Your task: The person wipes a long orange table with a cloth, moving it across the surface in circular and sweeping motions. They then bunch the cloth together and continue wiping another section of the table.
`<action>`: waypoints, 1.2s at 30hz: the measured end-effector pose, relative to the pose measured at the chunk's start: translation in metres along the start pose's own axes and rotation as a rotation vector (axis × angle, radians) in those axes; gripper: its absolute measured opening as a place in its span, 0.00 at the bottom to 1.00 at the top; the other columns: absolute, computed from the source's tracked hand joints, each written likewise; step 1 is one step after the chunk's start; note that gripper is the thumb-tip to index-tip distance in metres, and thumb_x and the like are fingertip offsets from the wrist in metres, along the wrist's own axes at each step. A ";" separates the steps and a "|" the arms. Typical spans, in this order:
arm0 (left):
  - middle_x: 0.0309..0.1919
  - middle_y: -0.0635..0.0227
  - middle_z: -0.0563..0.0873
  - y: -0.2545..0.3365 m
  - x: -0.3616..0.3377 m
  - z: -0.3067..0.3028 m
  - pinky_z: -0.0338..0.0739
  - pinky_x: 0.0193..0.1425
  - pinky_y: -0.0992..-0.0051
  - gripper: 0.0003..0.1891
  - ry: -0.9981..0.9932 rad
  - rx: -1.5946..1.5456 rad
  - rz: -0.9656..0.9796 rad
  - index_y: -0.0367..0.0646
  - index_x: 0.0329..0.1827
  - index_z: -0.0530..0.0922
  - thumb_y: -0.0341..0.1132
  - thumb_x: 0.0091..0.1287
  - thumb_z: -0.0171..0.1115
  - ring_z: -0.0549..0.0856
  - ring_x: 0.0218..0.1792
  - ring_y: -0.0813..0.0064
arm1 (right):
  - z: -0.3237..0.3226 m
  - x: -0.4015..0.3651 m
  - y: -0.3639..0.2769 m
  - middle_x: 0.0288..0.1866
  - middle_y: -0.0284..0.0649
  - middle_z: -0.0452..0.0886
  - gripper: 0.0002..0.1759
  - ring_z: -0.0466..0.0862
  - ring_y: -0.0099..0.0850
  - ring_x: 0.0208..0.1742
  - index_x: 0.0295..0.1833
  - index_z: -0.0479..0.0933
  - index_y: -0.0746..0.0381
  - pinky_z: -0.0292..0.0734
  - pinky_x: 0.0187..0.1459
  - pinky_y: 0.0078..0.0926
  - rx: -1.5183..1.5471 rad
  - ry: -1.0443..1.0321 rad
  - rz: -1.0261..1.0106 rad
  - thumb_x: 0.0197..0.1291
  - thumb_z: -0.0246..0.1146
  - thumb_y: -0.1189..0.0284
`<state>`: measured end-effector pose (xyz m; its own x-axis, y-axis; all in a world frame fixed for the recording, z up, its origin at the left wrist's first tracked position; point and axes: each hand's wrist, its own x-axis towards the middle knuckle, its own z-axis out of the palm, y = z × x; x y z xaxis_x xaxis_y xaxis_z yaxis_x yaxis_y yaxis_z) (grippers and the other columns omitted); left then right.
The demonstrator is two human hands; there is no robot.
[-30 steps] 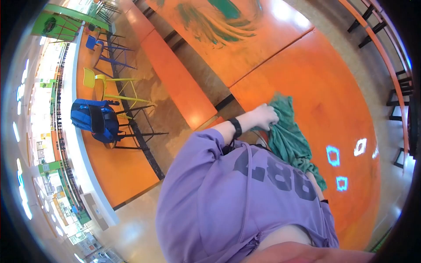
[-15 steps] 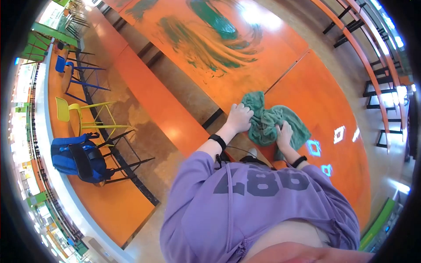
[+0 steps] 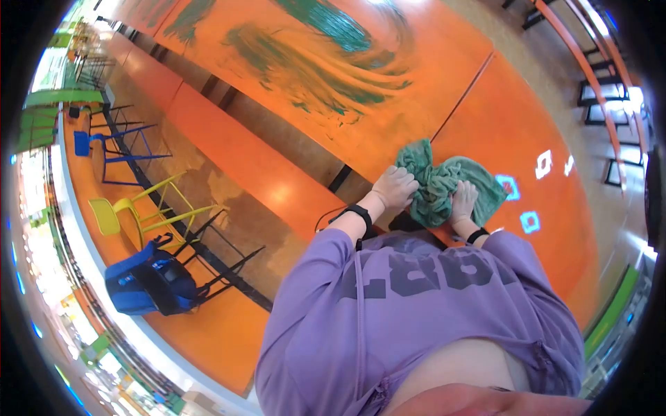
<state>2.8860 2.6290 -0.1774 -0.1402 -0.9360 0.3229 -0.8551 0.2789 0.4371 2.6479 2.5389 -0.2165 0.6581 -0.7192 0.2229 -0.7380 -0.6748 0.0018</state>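
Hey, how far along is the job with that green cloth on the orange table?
Done: the green cloth is on the orange table, near its edge. In hand: the left hand grips one bunched end, the right hand rests on the middle. Left: it is crumpled, not spread or folded, so most seems ahead.

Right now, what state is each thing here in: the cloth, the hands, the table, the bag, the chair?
green cloth: bunched up, lying near the table's edge.
left hand: closed on the cloth.
right hand: on the cloth, grip unclear.
orange table: far panel streaked with green.
blue backpack: propped against a black chair frame.
yellow chair: upright.
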 end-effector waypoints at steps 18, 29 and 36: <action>0.24 0.76 0.69 0.002 0.002 0.002 0.60 0.38 0.71 0.15 -0.071 0.097 -0.042 0.54 0.23 0.68 0.44 0.34 0.63 0.70 0.31 0.73 | -0.018 0.012 -0.003 0.42 0.44 0.67 0.25 0.66 0.45 0.44 0.49 0.64 0.62 0.58 0.45 0.42 0.319 -0.217 0.073 0.45 0.59 0.64; 0.25 0.76 0.70 0.002 0.002 0.004 0.62 0.38 0.70 0.15 -0.058 0.094 -0.054 0.52 0.24 0.69 0.44 0.35 0.62 0.71 0.32 0.72 | 0.003 0.012 -0.032 0.48 0.49 0.69 0.29 0.66 0.47 0.49 0.50 0.65 0.65 0.58 0.52 0.44 0.478 -0.094 -0.124 0.39 0.59 0.65; 0.28 0.74 0.74 0.000 0.003 -0.001 0.64 0.39 0.70 0.15 -0.088 0.081 -0.032 0.49 0.26 0.71 0.44 0.36 0.62 0.71 0.33 0.71 | 0.000 0.021 -0.042 0.44 0.46 0.70 0.26 0.67 0.46 0.46 0.48 0.66 0.65 0.59 0.48 0.43 0.476 -0.086 -0.088 0.39 0.58 0.67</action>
<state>2.8858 2.6262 -0.1758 -0.1524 -0.9603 0.2336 -0.8968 0.2337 0.3758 2.6924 2.5520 -0.2114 0.7396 -0.6536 0.1606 -0.5422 -0.7200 -0.4332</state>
